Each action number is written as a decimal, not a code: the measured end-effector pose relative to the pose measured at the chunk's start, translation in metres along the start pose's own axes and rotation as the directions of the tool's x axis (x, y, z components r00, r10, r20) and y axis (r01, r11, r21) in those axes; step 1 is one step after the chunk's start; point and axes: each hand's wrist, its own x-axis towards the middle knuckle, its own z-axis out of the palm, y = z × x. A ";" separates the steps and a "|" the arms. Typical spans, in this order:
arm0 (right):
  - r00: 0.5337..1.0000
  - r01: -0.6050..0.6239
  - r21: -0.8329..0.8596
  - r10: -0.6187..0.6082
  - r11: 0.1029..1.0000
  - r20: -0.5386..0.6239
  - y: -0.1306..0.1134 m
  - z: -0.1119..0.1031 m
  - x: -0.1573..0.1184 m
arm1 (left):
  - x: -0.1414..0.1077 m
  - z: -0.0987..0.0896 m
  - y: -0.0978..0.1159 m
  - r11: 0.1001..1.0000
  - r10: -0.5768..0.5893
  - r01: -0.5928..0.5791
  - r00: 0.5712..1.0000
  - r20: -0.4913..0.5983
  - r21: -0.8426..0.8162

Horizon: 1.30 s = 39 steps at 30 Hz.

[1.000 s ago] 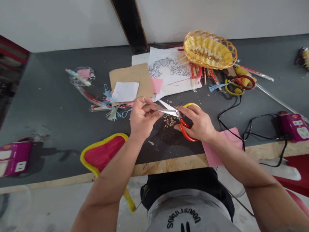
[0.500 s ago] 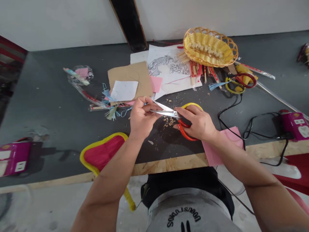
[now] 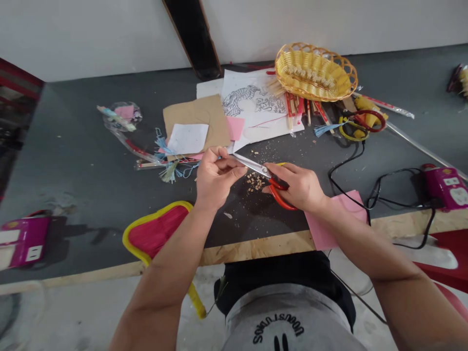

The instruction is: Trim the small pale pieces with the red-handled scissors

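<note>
In my right hand [image 3: 302,187] are scissors [image 3: 253,165] with one red and one yellow handle loop, their blades together and pointing left. The blade tips reach the fingers of my left hand [image 3: 215,178]. My left thumb and fingers are pinched; what they hold is too small to make out. Below the blades, small tan cut pieces [image 3: 256,182] lie scattered on the dark tabletop [image 3: 237,239]. A red fan-shaped piece with a yellow border [image 3: 157,229] lies at the table edge, partly behind my left forearm.
Brown card [image 3: 190,109], dragon drawings [image 3: 256,100] and blue tassels [image 3: 163,146] lie beyond my hands. A wicker basket [image 3: 316,73] stands over wrapped sticks. Other scissors [image 3: 361,126], black cables [image 3: 351,161], pink paper [image 3: 340,222] and a purple power box [image 3: 448,187] are to the right.
The scissor blades have closed from apart to together, and the handle loops have come nearer each other. My left hand stays nearly in place.
</note>
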 end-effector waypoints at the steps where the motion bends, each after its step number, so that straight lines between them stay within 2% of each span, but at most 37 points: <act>1: 1.000 -0.031 0.025 0.031 0.999 -0.002 0.001 0.000 0.001 | 0.000 -0.001 0.000 1.000 0.000 0.000 1.000 0.008 0.006; 4: 0.992 -0.113 0.046 0.115 0.993 -0.044 0.006 0.000 0.004 | 0.001 -0.004 0.002 0.996 0.012 -0.016 0.999 0.045 0.085; 6: 0.986 -0.151 0.027 0.152 0.988 -0.072 0.009 -0.002 0.006 | 0.001 -0.006 0.003 0.970 0.037 -0.058 0.995 0.093 0.235; 8: 0.979 -0.182 -0.001 0.181 0.983 -0.095 0.013 -0.004 0.007 | 0.002 -0.009 0.005 0.889 0.080 -0.142 0.984 0.157 0.435; 11: 0.966 -0.230 -0.031 0.224 0.973 -0.126 0.019 -0.008 0.009 | 0.004 -0.013 0.007 0.706 0.118 -0.280 0.952 0.281 0.651; 14: 0.955 -0.271 -0.030 0.265 0.962 -0.137 0.025 -0.010 0.011 | 0.006 -0.015 0.007 0.585 0.067 -0.343 0.924 0.378 0.735; 16: 0.953 -0.279 -0.024 0.274 0.960 -0.131 0.027 -0.010 0.012 | 0.008 -0.015 0.007 0.548 0.035 -0.364 0.910 0.414 0.753; 19: 0.956 -0.276 -0.030 0.272 0.961 -0.108 0.028 -0.009 0.012 | 0.008 -0.016 0.008 0.533 0.016 -0.373 0.902 0.431 0.760; 24: 0.961 -0.261 -0.006 0.259 0.965 -0.093 0.028 -0.005 0.011 | 0.009 -0.019 0.006 0.483 0.028 -0.331 0.931 0.363 0.811; 31: 0.966 -0.245 0.024 0.246 0.969 -0.082 0.026 -0.004 0.010 | 0.010 -0.015 -0.002 0.437 -0.002 -0.361 0.916 0.402 0.824; 36: 0.965 -0.248 0.022 0.249 0.969 -0.078 0.023 -0.005 0.011 | 0.011 -0.013 -0.002 0.457 0.007 -0.370 0.911 0.413 0.809; 39: 0.966 -0.247 0.022 0.248 0.969 -0.073 0.023 -0.005 0.011 | 0.011 -0.015 -0.001 0.500 0.004 -0.398 0.889 0.458 0.769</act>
